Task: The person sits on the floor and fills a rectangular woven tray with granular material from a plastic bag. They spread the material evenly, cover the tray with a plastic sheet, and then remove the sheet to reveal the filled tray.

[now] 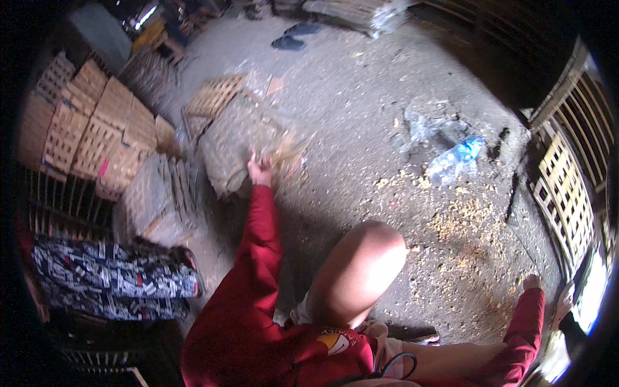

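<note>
My left hand (260, 169) reaches forward with its fingers closed on the near edge of a crumpled, dusty, translucent sheet (229, 145) lying on the floor in front of a small slatted crate (216, 97). Part of the sheet flares to the right, beyond my fingers. At the lower right, my right hand (532, 282) is low beside a pale lattice panel (561, 187); its fingers are too small and indistinct to read. My bare knee is between my two arms.
Stacked slatted crates (84, 129), wrapped flat bundles (155, 200) and patterned cloth (109, 277) crowd the left. A clear plastic bottle (451, 161), crumpled plastic and yellowish grains (464, 219) lie on the right floor (348, 129). Dark sandals (289, 42) and a bundle (348, 9) are at the back.
</note>
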`<state>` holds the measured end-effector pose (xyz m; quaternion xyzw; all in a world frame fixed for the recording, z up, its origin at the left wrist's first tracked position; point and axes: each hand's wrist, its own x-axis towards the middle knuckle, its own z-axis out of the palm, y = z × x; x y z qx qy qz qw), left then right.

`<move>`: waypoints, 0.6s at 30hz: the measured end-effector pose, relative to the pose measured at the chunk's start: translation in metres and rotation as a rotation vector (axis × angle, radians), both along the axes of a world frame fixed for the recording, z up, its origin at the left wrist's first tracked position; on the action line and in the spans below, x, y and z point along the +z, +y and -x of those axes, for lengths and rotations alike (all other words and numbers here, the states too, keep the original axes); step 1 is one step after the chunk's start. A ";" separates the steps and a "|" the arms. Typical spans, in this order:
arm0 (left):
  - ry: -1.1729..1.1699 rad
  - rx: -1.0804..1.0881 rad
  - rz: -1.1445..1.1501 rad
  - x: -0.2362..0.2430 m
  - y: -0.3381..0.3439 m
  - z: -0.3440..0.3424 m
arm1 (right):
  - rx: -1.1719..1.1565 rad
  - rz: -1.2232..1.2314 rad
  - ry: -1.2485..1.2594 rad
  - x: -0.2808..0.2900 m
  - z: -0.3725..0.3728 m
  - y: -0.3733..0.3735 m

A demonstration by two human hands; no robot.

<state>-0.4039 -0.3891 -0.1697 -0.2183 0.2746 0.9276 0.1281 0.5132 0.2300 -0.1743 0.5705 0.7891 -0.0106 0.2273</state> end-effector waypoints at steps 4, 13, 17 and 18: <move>-0.177 -0.026 0.238 0.015 0.034 -0.031 | -0.008 0.000 -0.047 0.007 0.002 -0.022; 0.285 -0.384 0.258 0.164 0.190 -0.147 | 0.071 -0.122 0.155 -0.015 0.028 -0.019; 0.502 -0.697 0.386 0.257 0.260 -0.221 | 0.061 -0.225 0.287 -0.035 0.034 -0.004; 0.587 -0.764 0.383 0.262 0.275 -0.243 | 0.062 -0.236 0.283 -0.035 0.028 -0.004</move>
